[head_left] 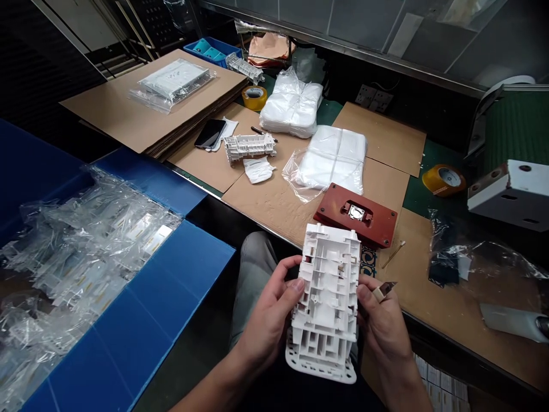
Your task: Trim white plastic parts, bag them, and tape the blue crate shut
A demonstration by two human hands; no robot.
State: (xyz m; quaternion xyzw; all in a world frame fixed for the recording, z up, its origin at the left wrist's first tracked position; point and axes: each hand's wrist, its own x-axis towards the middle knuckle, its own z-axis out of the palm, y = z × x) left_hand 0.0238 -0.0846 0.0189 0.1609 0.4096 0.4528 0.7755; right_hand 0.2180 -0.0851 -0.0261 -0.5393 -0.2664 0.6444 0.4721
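A white moulded plastic part (328, 280), ribbed and full of slots, is held upright over my lap, its wide perforated end toward me. My left hand (274, 309) grips its left edge, thumb in front. At the right edge, my right hand (381, 315) is closed on the part. A small knife (385, 290) with a pale handle and short dark blade also sits between that hand's fingers. Just behind the part, a red fixture block (355, 214) lies on the cardboard-covered bench (266, 200), a metallic square piece in its recess.
At left, a blue bin (189, 269) holds several bagged parts (107, 252). Another white part (250, 146), a phone (210, 133), stacked plastic bags (332, 154), tape rolls (444, 179) and a cotton swab (393, 254) lie on the bench. A machine (514, 143) stands right.
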